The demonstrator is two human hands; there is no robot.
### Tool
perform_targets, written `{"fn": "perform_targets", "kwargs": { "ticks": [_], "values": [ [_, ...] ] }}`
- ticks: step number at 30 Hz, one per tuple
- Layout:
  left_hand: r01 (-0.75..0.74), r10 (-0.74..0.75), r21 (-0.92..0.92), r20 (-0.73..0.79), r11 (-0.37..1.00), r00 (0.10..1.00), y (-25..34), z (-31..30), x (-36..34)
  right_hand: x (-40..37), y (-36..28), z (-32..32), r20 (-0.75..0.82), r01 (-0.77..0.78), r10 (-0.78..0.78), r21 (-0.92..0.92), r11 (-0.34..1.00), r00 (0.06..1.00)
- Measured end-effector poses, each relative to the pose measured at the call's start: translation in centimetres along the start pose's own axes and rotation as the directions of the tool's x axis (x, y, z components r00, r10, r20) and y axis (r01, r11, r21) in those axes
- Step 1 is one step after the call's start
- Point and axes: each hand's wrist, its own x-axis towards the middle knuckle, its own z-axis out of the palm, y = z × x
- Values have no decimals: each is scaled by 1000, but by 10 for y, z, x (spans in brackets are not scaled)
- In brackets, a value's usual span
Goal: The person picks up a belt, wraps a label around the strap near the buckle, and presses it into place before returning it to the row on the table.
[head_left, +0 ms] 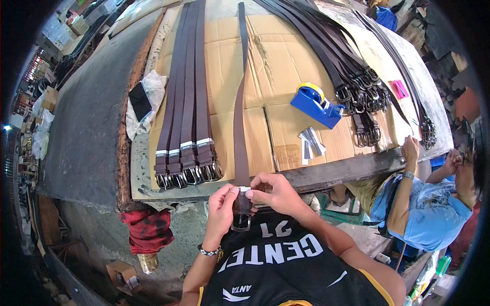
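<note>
A brown leather belt (240,117) stretches away from me over the cardboard (224,61), its buckle (241,223) close to my chest. My left hand (220,206) pinches the belt's left edge just above the buckle. On the opposite edge, the thumb and fingers of my right hand (275,195) are closed. Between my fingertips a small white paper band (244,189) lies across the strap. To the left rests a row of several brown belts (186,102) with similar white bands near their buckles.
A blue tape dispenser (317,106) and white paper strips (311,144) lie to the right. Beyond them are dark belts with buckles (363,92) and a pink object (399,89). A phone (140,100) sits on plastic at left. A person in blue (429,209) works at right.
</note>
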Motion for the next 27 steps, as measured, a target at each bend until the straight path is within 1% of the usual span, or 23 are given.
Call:
{"fn": "perform_targets", "kwargs": {
  "ticks": [2,5,8,11,14,17,20,22,23,24,27],
  "values": [
    [41,-41,-8,3,999,999,6,3,-1,4,9,-3,-27,17,-18,-44,999,999],
    [28,-28,40,3,999,1000,9,6,-2,1,-1,-3,-33,3,-6,-94,996,999],
    [12,-13,82,6,997,1000,14,9,-2,0,3,-1,-56,21,-28,-121,992,998],
    [-94,102,272,-17,958,995,8,1,-1,-4,4,9,-146,48,-89,-262,964,985],
    [-111,123,370,-7,922,992,11,-2,-1,-5,2,14,-186,63,-135,-350,935,973],
    [-95,106,364,-10,927,994,11,-4,-1,-6,2,15,-189,86,-161,-354,931,969],
    [-117,121,344,11,932,993,4,-12,2,-5,-9,14,-133,29,-47,-133,991,990],
    [-55,49,294,29,954,998,18,-3,-2,2,2,2,-35,5,-6,-51,999,999],
    [-24,13,269,40,963,999,23,1,-4,5,5,-4,16,-11,11,-10,1000,1000],
    [-27,17,270,39,963,999,22,0,-4,6,3,-8,56,-32,32,6,999,998],
    [-36,31,271,23,962,999,14,-3,-3,8,1,-11,95,-69,64,54,996,993]
  ]
}}
